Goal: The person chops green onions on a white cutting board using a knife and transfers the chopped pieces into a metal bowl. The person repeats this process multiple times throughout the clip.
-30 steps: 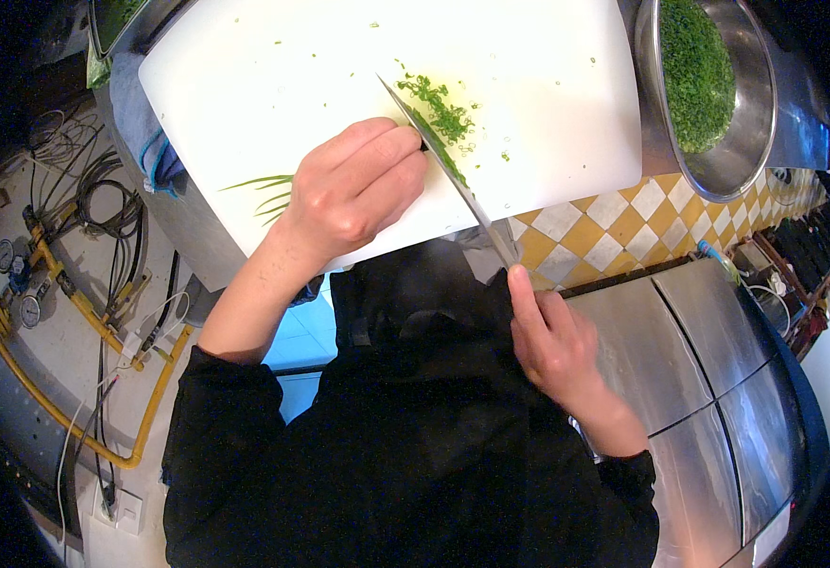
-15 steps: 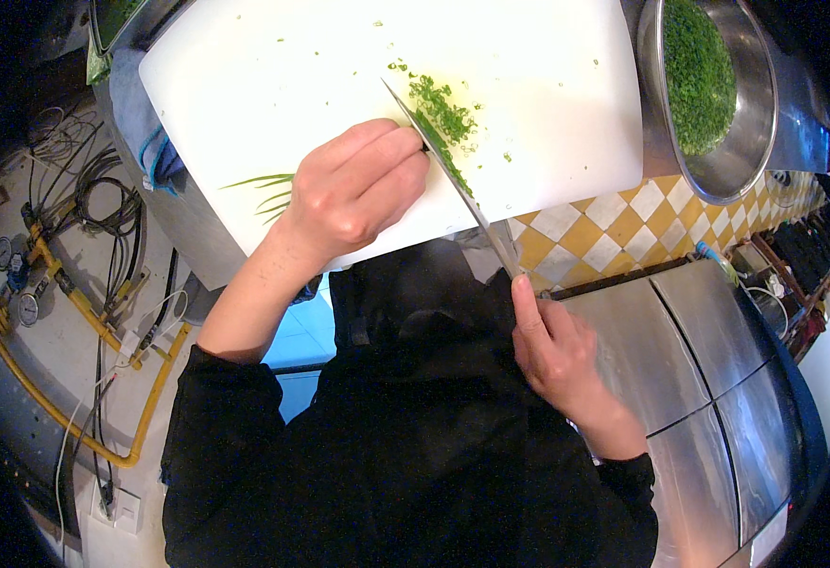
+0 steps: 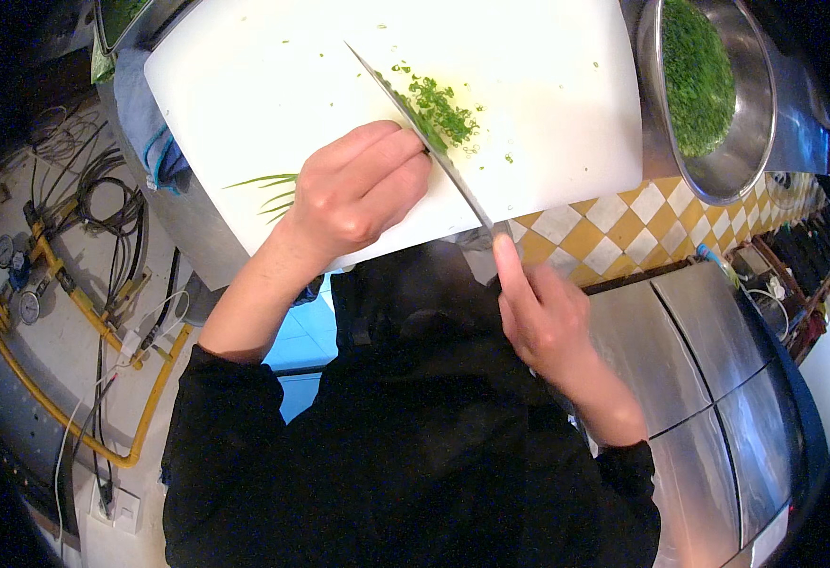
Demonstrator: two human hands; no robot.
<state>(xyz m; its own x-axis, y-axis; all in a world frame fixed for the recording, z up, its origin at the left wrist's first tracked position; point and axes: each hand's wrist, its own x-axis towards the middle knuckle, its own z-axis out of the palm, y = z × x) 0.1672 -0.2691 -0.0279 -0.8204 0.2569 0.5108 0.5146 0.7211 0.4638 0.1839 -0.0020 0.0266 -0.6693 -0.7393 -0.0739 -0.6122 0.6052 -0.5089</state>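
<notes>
My left hand (image 3: 356, 187) is closed over a bunch of scallions on the white cutting board (image 3: 547, 57). The thin green scallion tips (image 3: 268, 180) stick out past its wrist side; the rest is hidden under the fingers. In my right hand (image 3: 546, 317) is the handle of a kitchen knife (image 3: 462, 185). Its blade slants up and left, right against the left hand's fingers, with its point over the board. Finely cut scallion rings (image 3: 445, 112) lie in a small heap on the blade's right side. Loose bits are scattered around.
A steel bowl (image 3: 713, 180) full of chopped greens (image 3: 697, 85) stands right of the board. A blue cloth (image 3: 155, 142) lies by the board's left edge. Steel cabinet doors (image 3: 680, 369) are at the lower right. Cables and a yellow pipe (image 3: 150, 398) run at the left.
My right hand has pushed the knife forward, up and to the left, so its point reaches farther over the board. My left hand has stayed almost in place.
</notes>
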